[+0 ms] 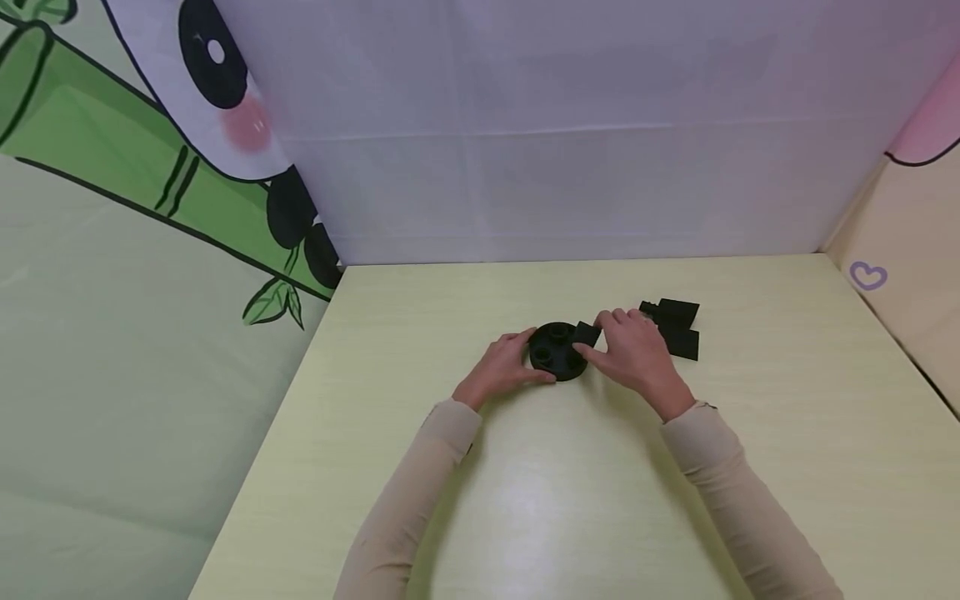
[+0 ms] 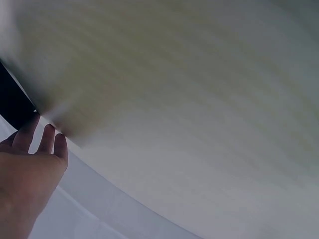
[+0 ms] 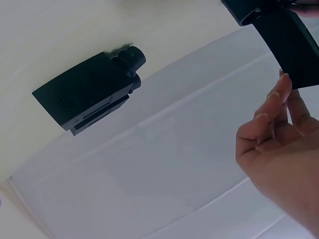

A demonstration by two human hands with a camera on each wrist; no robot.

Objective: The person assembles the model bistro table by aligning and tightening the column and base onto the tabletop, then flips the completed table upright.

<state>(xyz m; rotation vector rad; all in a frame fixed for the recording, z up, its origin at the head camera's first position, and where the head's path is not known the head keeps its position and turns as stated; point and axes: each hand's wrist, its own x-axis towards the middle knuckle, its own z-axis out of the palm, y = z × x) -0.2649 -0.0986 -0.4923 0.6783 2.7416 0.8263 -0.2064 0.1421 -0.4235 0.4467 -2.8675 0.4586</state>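
Observation:
A round black base with raised circular sockets rests on the table. My left hand holds it from the left side, thumb at the near edge and fingers at the far edge. In the left wrist view, the fingertips of that hand reach a dark edge of the base. My right hand pinches a flat black rectangular piece over the right part of the base. The right wrist view shows this piece between thumb and fingers, its inner end against the base.
Beyond my right hand lie two more black pieces, side by side; the right wrist view shows round knobs at the end of these pieces. The pale wooden table ends at a lilac cloth wall; a printed cloth hangs at left.

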